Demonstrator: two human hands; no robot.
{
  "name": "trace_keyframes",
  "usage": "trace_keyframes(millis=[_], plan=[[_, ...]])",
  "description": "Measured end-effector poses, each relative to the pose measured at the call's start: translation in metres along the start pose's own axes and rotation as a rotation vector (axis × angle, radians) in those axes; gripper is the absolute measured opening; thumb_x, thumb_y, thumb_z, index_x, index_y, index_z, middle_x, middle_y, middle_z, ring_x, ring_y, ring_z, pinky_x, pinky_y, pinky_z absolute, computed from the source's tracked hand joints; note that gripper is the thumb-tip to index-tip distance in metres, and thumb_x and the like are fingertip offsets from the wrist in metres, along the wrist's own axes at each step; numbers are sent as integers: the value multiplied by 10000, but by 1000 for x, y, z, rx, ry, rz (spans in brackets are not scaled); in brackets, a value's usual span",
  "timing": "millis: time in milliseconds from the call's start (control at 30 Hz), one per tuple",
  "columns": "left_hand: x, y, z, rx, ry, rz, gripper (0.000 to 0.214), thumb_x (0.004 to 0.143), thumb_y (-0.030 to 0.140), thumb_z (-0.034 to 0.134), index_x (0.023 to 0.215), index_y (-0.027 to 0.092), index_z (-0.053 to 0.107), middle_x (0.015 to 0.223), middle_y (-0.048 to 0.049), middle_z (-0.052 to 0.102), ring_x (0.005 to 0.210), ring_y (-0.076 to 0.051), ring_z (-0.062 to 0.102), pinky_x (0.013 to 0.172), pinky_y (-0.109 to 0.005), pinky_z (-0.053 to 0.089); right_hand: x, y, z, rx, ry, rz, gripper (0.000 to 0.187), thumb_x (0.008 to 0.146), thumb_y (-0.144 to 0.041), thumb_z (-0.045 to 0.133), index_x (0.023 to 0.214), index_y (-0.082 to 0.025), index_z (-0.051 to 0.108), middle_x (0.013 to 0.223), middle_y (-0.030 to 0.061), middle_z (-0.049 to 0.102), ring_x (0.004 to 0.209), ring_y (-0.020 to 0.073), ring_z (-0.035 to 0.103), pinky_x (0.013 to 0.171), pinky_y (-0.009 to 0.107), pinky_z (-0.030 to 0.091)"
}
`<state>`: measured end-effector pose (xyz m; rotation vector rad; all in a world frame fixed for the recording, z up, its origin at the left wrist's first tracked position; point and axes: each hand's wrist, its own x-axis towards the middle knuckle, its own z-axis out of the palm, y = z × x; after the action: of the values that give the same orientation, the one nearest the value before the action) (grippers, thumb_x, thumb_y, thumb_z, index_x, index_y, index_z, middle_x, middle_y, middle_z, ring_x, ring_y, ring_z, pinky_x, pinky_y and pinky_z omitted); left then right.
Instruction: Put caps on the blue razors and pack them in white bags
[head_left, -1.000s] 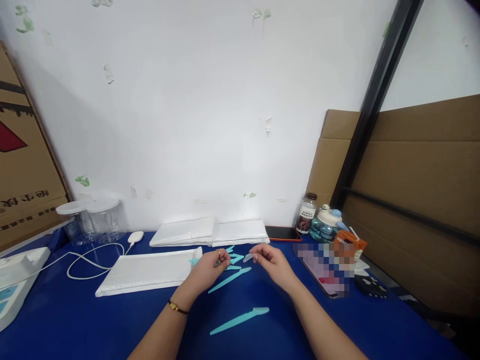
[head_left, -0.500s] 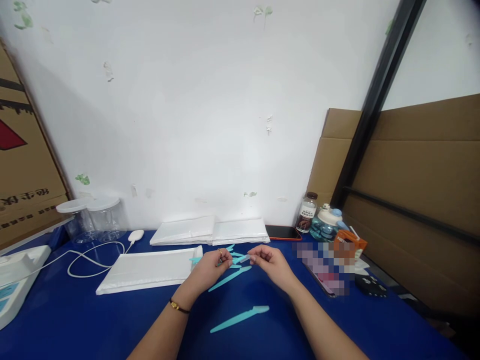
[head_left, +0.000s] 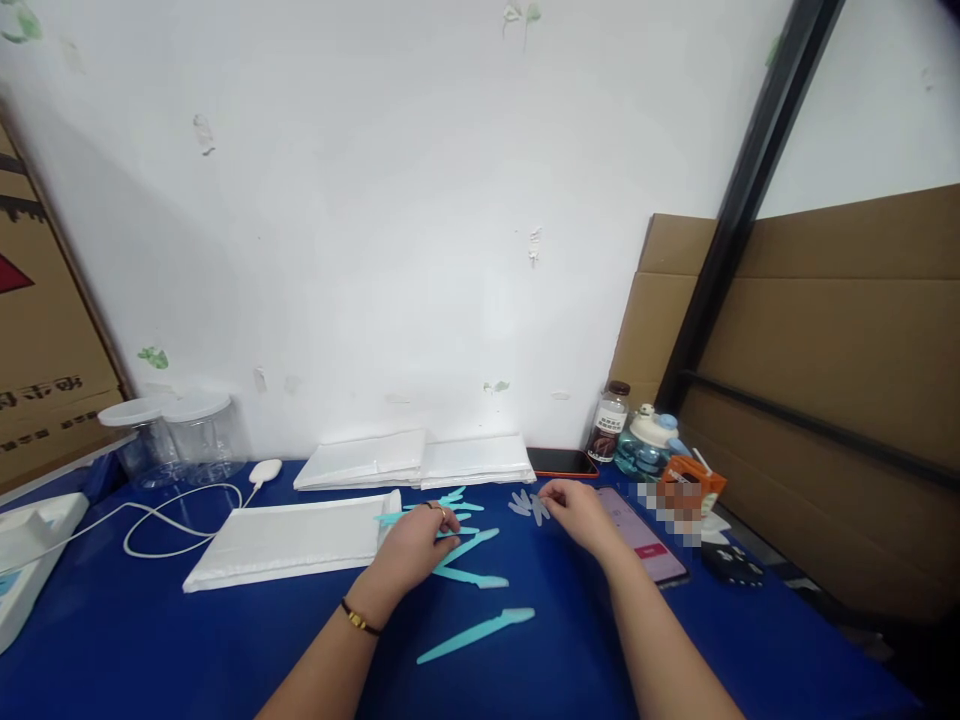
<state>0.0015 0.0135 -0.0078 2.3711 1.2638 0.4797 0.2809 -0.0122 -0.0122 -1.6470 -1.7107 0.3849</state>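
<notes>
Several teal plastic blade-shaped tools lie on the blue table. One teal tool [head_left: 476, 634] is nearest me, another teal tool [head_left: 471, 577] lies just right of my left hand, and a small heap of teal tools [head_left: 453, 499] sits beyond it. My left hand [head_left: 412, 548] rests beside the heap with its fingers curled; what they grip is hidden. My right hand [head_left: 579, 510] is further right, its fingertips pinched at a little cluster of clear plastic caps [head_left: 525, 504].
A flat white packet [head_left: 289, 543] lies left of my left hand, with more white packets [head_left: 416, 462] by the wall. A phone [head_left: 646, 545] lies right of my right hand. Bottles [head_left: 646, 443], an orange carton [head_left: 690, 487], clear jars [head_left: 176, 437] and a white cable [head_left: 180, 510] also sit on the table.
My hands were together at the centre, the right one holding a clear cap. The right hand has moved right to the caps. Another teal tool now lies by my left hand.
</notes>
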Motion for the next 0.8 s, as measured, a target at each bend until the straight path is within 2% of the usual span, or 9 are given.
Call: trace_keyframes(millis=[100, 233, 333, 500, 600, 700, 800], plan=[[3, -9, -5, 177, 82, -43, 186, 758, 242, 558, 927, 224, 635, 985, -49, 606, 927, -198, 540, 786, -283, 382, 2, 7, 4, -142, 0, -9, 126, 716, -167, 524, 720, -192, 648, 702, 19, 643, 660, 165, 581, 624, 257, 405], [5, -13, -5, 258, 48, -55, 112, 753, 228, 580, 846, 223, 643, 936, -45, 610, 925, -208, 535, 773, -296, 372, 1, 0, 26, -243, -43, -74, 75, 730, -200, 566, 756, -195, 636, 824, 31, 603, 723, 157, 572, 645, 243, 394], [5, -12, -3, 270, 27, -74, 85, 759, 212, 565, 803, 211, 639, 923, -47, 614, 917, -205, 533, 753, -290, 368, 2, -5, 39, -311, -82, -57, 47, 741, -181, 572, 754, -188, 616, 867, 40, 575, 743, 155, 564, 651, 239, 388], [4, -10, -3, 318, 29, -42, 149, 819, 235, 488, 812, 203, 633, 905, -58, 617, 904, -202, 533, 751, -298, 357, -1, -10, 43, -421, -107, -122, 63, 783, -181, 535, 784, -187, 598, 886, 54, 569, 823, 181, 560, 707, 258, 383], [5, -8, -3, 353, 57, 2, 230, 870, 258, 410, 797, 194, 619, 881, -67, 619, 883, -205, 544, 735, -304, 346, -4, -16, 44, -507, -83, -192, 100, 798, -169, 499, 777, -181, 596, 869, 63, 578, 799, 187, 560, 716, 278, 373], [5, -6, -4, 322, 75, 6, 255, 901, 269, 347, 809, 193, 571, 831, -59, 624, 810, -194, 567, 680, -285, 339, -6, -21, 44, -482, -48, -241, 129, 802, -156, 474, 748, -178, 589, 837, 57, 589, 756, 175, 558, 702, 278, 364], [4, -5, -5, 240, 86, -3, 251, 926, 282, 280, 848, 207, 506, 747, -27, 618, 698, -170, 574, 608, -259, 319, -7, -23, 42, -281, -39, -233, 129, 815, -185, 463, 764, -184, 581, 780, 32, 610, 696, 153, 552, 651, 257, 366]])
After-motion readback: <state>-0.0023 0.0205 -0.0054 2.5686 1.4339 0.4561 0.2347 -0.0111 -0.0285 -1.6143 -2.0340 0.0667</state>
